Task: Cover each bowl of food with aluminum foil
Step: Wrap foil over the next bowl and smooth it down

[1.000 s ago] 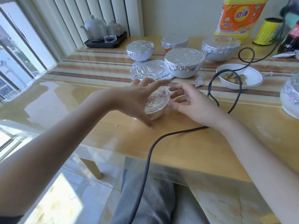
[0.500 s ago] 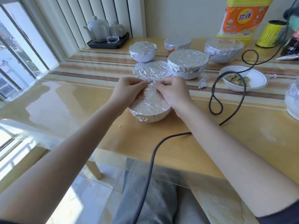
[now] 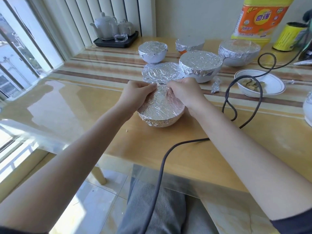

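A small white bowl (image 3: pixel 161 123) stands upright in the middle of the wooden table, its top wrapped in aluminum foil (image 3: pixel 160 108). My left hand (image 3: pixel 136 94) and my right hand (image 3: pixel 184 92) curl over the far rim, fingers pinching the foil's far edge; their fingertips nearly meet. Behind them lies a flat foil-covered dish (image 3: pixel 159 73). Several more foil-covered bowls stand further back, such as one (image 3: pixel 152 51) on the left and a big one (image 3: pixel 200 65) in the middle. An uncovered white bowl (image 3: pixel 273 81) with food pieces sits to the right.
A dark cable (image 3: pixel 228 98) loops across the table right of my hands and hangs over the front edge. A foil scrap (image 3: pixel 215 86) lies beside the big bowl. A tea set on a black tray (image 3: pixel 114 42) stands at the back left, a yellow bottle (image 3: pixel 258 19) at the back right.
The bowl went from tilted between my open hands to upright on the table. Both hands moved onto its far rim and now pinch the foil there.
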A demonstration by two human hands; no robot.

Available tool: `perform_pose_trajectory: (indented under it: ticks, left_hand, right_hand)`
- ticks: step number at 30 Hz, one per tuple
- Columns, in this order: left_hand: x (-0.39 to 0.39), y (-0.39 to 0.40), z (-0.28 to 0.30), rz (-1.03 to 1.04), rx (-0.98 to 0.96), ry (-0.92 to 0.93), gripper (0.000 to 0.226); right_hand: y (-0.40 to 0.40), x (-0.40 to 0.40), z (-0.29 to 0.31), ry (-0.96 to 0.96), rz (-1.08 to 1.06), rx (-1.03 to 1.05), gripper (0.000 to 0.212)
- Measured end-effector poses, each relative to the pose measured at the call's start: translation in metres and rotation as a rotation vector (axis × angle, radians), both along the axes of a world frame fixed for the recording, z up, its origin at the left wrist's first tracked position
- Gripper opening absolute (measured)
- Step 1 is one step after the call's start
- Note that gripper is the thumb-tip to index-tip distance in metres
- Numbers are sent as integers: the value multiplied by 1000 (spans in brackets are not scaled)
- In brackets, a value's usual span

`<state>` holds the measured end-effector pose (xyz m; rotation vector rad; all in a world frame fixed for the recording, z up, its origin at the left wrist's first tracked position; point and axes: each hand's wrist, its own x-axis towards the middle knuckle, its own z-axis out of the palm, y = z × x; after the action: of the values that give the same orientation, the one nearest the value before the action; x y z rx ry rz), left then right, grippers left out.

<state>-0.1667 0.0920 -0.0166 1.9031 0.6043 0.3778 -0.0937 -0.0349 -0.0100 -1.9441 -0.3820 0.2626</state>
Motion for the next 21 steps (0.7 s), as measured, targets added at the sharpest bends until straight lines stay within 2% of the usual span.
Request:
perform_pose_trajectory:
  ticks: [4, 8, 10, 13, 15, 18, 20, 21]
  left_hand:
    - [-2, 2, 0, -20, 1, 0, 46]
    - [-2, 1, -1, -34, -28, 3, 32]
    - [-2, 0, -1, -8, -72, 10, 32]
    - [-2, -1, -4, 25, -124, 15, 31]
    - [-3, -2, -5, 35, -157, -11, 27]
    - [-7, -7, -6, 9, -379, -156, 27]
    - [-10, -12, -6, -49, -553, -213, 36]
    - [-12, -15, -6, -60, -581, -210, 41]
  right_hand:
    - [1, -1, 4, -77, 71, -10, 39]
    - [4, -2, 2, -19, 47, -11, 43]
    - [6, -1, 3, 51, 13, 5, 38]
    - [1, 4, 1, 151, -66, 7, 17]
    - [-6, 3, 1, 205, -78, 65, 23]
    - [-13, -9, 2, 192, -42, 96, 37]
    - [-10, -19, 0, 163, -22, 114, 41]
    - [-9, -24, 0, 147, -21, 123, 41]
